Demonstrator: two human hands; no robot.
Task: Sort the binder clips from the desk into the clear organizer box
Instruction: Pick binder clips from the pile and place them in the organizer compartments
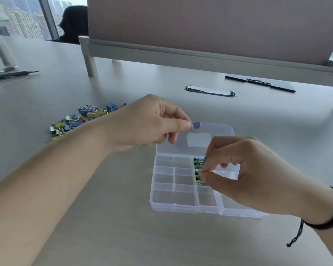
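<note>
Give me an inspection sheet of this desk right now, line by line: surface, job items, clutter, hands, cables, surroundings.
Surface: pale grey desk, oval cable port.
Job's things: clear plastic organizer box, lid open; coloured binder clips in middle compartments; loose pile of blue, yellow and green binder clips left of it.
Clutter: black clipboard far right; pens far left.
Hands: left hand pinches a small blue clip; right hand pinches something small over the box.
Cables: nothing seen.
Surroundings: pink divider panel, window.

A grey desk (104,208) carries a pink partition screen (210,25) — its legs stand on the surface. A black clipboard (260,83) lies near an oval cable port (210,91); pens (13,72) lie far left.
</note>
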